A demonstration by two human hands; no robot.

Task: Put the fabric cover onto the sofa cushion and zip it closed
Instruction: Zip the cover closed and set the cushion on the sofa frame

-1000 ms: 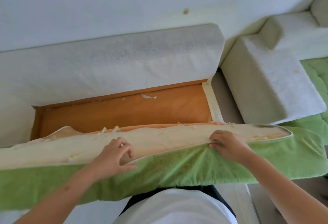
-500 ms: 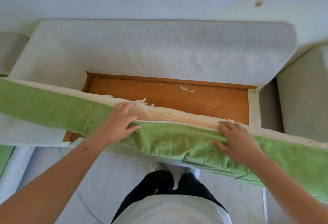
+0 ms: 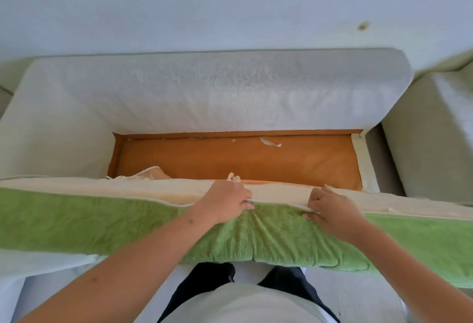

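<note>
A long sofa cushion (image 3: 158, 190) of cream foam lies across the front of the sofa frame, its upper side bare. The green fabric cover (image 3: 84, 222) wraps its near side, with a white-piped edge running along the top. My left hand (image 3: 225, 203) grips that edge near the middle, fingers curled over the piping. About a hand's width to the right, my right hand (image 3: 330, 212) pinches the same edge and bunches the green cloth below it. No zip slider is visible.
The sofa's orange seat base (image 3: 243, 160) lies exposed behind the cushion, with scraps of foam on it. A grey backrest (image 3: 217, 89) stands against the wall; a second grey sofa section (image 3: 432, 123) sits at the right. My legs stand on the pale floor below.
The view has swung so the sofa sits centred. Both hands have come closer together on the cover's edge, and their flatter fingers have curled into a grip on it.
</note>
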